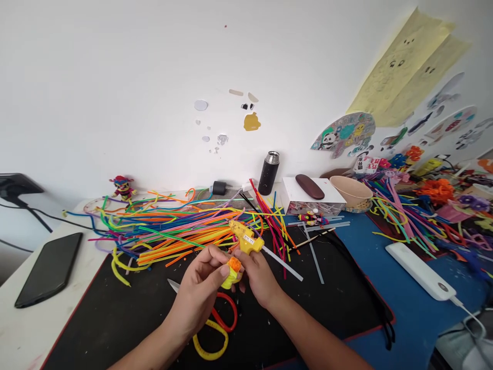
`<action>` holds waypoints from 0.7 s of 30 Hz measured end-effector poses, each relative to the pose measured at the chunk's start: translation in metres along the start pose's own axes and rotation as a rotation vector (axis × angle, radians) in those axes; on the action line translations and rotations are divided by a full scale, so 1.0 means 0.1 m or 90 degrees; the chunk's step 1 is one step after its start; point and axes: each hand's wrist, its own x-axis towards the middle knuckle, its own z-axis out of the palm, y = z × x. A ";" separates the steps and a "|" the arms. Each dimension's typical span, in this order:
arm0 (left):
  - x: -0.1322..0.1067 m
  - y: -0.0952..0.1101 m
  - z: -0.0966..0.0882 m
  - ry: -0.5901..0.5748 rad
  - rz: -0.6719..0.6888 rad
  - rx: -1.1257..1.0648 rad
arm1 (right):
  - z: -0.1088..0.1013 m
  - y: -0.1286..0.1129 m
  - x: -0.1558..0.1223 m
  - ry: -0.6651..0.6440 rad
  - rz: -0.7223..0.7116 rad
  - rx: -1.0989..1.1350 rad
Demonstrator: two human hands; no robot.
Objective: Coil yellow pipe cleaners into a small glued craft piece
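Note:
My left hand (pixel 204 280) pinches a small coiled yellow piece with an orange top (pixel 233 268), apparently made of fuzzy pipe cleaner. My right hand (pixel 260 275) is closed on a yellow glue gun (pixel 246 237), thumb against its lower part; some of those fingers lie behind the small piece and are hidden. A translucent glue stick (pixel 284 264) juts out from the back of the gun. Beneath my left hand, scissors (pixel 210 339) with a red and a yellow handle rest on the black mat (pixel 127 318). Behind both hands lie loose pipe cleaners (pixel 185 226) in many colours.
A black phone (pixel 49 268) lies at left, near a small figure (pixel 123 188). Along the wall stand a black bottle (pixel 268 173), a white box (pixel 314 192) and a beige basket (pixel 351 192). On the right is a white power strip-like device (pixel 419 270) with a cable, beside more pipe cleaners.

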 end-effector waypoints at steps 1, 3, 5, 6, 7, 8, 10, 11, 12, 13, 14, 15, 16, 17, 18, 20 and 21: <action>0.00 0.00 -0.01 -0.003 -0.002 0.000 | -0.01 -0.01 0.01 -0.010 0.003 0.006; 0.01 -0.01 -0.02 -0.006 -0.001 -0.001 | -0.02 -0.02 0.03 -0.028 0.012 0.015; 0.02 -0.02 -0.04 -0.004 0.006 -0.002 | -0.03 -0.04 0.06 -0.042 0.017 0.013; 0.03 -0.02 -0.04 -0.004 0.010 -0.003 | -0.03 -0.04 0.08 -0.049 0.017 0.009; 0.04 -0.01 -0.05 -0.003 0.014 -0.004 | -0.02 -0.04 0.11 -0.057 0.013 0.007; 0.05 0.01 -0.06 -0.003 0.017 -0.003 | -0.02 -0.04 0.13 -0.063 0.007 0.008; 0.07 0.08 -0.07 -0.001 0.023 0.004 | -0.01 -0.04 0.19 -0.080 -0.008 0.017; 0.08 0.14 -0.08 0.003 0.027 0.014 | -0.01 -0.04 0.23 -0.089 -0.013 0.025; 0.09 0.22 -0.10 0.012 0.040 0.026 | 0.00 -0.05 0.26 -0.096 -0.018 0.033; 0.11 0.30 -0.11 0.038 0.066 0.039 | 0.00 -0.07 0.29 -0.102 -0.020 0.040; 0.13 0.39 -0.13 0.068 0.095 0.058 | 0.01 -0.09 0.33 -0.107 -0.019 0.044; 0.16 0.48 -0.16 0.102 0.125 0.075 | 0.01 -0.12 0.36 -0.107 -0.018 0.047; 0.19 0.57 -0.19 0.141 0.147 0.072 | 0.01 -0.16 0.39 -0.107 -0.017 0.047; 0.23 0.63 -0.22 0.179 0.160 0.054 | 0.02 -0.20 0.42 -0.108 -0.019 0.047; 0.28 0.68 -0.26 0.209 0.157 0.035 | 0.03 -0.23 0.44 -0.112 -0.025 0.047; 0.37 0.73 -0.35 0.248 0.139 -0.007 | 0.05 -0.25 0.48 -0.124 -0.045 0.051; 0.42 0.73 -0.39 0.270 0.121 -0.031 | 0.06 -0.24 0.49 -0.131 -0.055 0.054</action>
